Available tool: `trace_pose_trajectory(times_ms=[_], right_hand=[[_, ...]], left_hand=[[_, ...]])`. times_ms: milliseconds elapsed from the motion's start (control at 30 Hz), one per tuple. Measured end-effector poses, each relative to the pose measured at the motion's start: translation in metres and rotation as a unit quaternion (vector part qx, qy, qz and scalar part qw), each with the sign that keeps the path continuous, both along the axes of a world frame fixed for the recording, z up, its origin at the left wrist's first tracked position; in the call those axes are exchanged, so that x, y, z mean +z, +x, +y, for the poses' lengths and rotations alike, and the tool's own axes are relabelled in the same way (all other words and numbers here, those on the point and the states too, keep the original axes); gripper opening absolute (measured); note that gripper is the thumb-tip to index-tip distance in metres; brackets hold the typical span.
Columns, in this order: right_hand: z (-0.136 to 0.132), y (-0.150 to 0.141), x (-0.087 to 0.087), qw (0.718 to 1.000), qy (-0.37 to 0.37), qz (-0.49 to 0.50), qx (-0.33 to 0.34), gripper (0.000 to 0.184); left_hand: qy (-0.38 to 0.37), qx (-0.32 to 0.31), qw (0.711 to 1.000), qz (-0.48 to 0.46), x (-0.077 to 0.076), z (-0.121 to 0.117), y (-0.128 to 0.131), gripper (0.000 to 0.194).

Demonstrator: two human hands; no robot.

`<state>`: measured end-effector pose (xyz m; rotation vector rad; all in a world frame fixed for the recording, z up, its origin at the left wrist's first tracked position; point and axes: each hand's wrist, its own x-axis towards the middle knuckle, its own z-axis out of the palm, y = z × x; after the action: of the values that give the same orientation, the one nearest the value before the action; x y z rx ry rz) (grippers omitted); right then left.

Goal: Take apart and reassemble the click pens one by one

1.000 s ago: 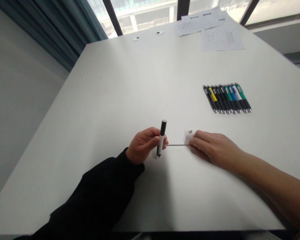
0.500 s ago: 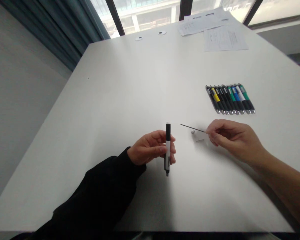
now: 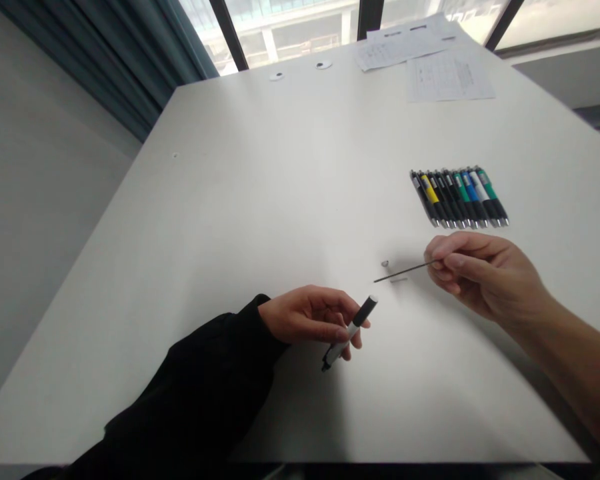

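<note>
Above a white bench (image 3: 205, 200), the right hand (image 3: 480, 273) pinches a thin black rod (image 3: 405, 271) between thumb and fingers, its long axis running out to nearly 9 o'clock; the curled left hand (image 3: 313, 317) clasps a black-and-white pen (image 3: 350, 332), black end toward 2 o'clock.

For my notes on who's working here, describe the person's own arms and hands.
The left arm is covered down to the wrist by a black long sleeve, with no markings visible in the dim view. The right forearm is bare, with no sleeve in view. Both the left hand and the right hand are bare: no gloves, and no ring or watch shows.
</note>
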<state>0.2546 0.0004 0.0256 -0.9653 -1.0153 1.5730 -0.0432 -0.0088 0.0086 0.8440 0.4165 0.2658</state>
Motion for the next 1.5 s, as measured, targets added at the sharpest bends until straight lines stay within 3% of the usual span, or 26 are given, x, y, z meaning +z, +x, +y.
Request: trace_pose_trajectory(times_ms=[133,333,1033,1367,1500], right_hand=[[0.0014,-0.0006,-0.0014,0.999,-0.037,-0.010,-0.020,0.014],[0.0046,-0.0023,-0.0001,0.999,-0.031,0.012,-0.043,0.021],[0.0026,-0.0046,0.0000,0.998,-0.017,-0.012,-0.060,0.018],[0.0034,-0.0027,-0.0033,0.999,-0.029,-0.020,-0.029,0.017],[0.0005,-0.0005,-0.0063,0.996,0.026,-0.079,0.010,0.014]], left_hand=[[0.002,-0.005,1.000,0.007,0.0011,0.0002,-0.0004,0.034],[0.003,-0.016,1.000,0.022,0.0006,0.0002,-0.0003,0.035],[0.006,-0.028,0.999,0.038,0.0012,0.0013,0.0018,0.038],[0.009,-0.020,0.999,0.034,-0.0004,0.0009,0.0015,0.037],[0.005,0.001,0.999,0.052,0.0009,0.0002,0.0045,0.039]])
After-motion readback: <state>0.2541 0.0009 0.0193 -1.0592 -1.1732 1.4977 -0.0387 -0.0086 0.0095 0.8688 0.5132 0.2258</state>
